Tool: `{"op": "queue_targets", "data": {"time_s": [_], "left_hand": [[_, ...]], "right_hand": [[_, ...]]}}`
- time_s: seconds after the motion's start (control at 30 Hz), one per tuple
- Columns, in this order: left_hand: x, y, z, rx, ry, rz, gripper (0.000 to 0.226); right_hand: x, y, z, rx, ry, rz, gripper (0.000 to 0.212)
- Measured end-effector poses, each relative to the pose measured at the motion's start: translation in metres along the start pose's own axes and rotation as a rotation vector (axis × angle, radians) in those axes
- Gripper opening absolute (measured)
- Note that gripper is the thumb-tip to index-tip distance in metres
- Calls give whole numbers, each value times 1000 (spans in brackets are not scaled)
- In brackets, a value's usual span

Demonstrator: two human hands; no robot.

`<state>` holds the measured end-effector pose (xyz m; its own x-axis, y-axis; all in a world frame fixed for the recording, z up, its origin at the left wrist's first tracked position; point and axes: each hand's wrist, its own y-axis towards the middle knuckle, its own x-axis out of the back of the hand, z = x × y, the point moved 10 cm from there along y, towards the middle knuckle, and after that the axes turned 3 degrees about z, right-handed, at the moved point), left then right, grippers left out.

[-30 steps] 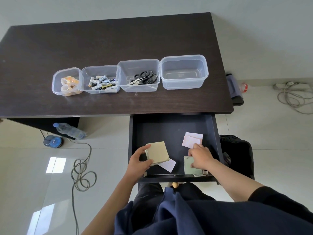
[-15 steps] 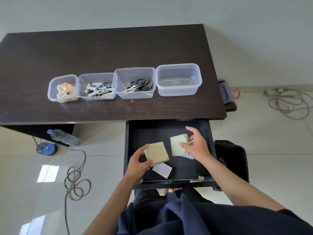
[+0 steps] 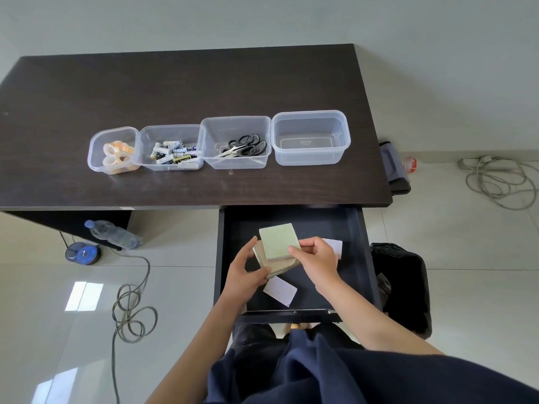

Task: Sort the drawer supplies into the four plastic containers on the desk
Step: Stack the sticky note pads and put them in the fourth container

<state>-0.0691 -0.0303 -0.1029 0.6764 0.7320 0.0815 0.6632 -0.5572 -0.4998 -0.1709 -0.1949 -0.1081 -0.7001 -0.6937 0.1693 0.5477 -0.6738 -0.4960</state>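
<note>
Head view: two note pads stacked in hand over the open drawer

Head view, looking down. Left hand (image 3: 245, 275) grasps a tan pad (image 3: 281, 266) of paper by its near left corner, thumb on top. Right hand (image 3: 316, 258) pinches a pale green pad (image 3: 278, 242) at its near right corner and lays it flat on the tan one, touching it. Both pads are square, matte, thick blocks with crisp edges; the green one sits skewed, its corners turned a little clockwise against the pad below, far edge pointing toward the counter (image 3: 175, 91). Both are held above the dark, smooth-walled drawer (image 3: 361, 258).

Just below the left hand a white slip (image 3: 280, 290) lies flat on the drawer floor, long axis running down-right. Another white slip (image 3: 334, 246) shows just behind the right hand, mostly hidden.

Beyond the hands, on the dark wood-grain counter, four clear plastic tubs stand in a row, sides touching: tape rolls (image 3: 116, 153), batteries (image 3: 175, 154), black-handled scissors (image 3: 245, 145), and the empty tub (image 3: 310, 138) straight ahead of the right hand.
</note>
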Motion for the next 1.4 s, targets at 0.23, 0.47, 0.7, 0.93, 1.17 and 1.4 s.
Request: {"op": "queue_targets", "data": {"time_s": [0.23, 0.47, 0.7, 0.93, 1.17, 1.4], "left_hand": [[3, -3, -4, -8, -46, 2, 72], [5, -6, -9, -33, -67, 54, 69], [5, -8, -9, -47, -83, 99, 70], [7, -10, -14, -57, -83, 117, 72], [11, -10, -11, 26, -80, 106, 68], [7, -12, -9, 32, -145, 56, 42]], "right_hand": [[-6, -1, 6, 51, -71, 68, 23], [-10, 0, -4, -18, 10, 139, 24], [-15, -5, -19, -133, 120, 174, 23], [-33, -7, -29, -204, 343, 273, 23], [-37, -10, -35, -213, 390, 271, 21], [-40, -14, -39, -220, 397, 273, 20]]}}
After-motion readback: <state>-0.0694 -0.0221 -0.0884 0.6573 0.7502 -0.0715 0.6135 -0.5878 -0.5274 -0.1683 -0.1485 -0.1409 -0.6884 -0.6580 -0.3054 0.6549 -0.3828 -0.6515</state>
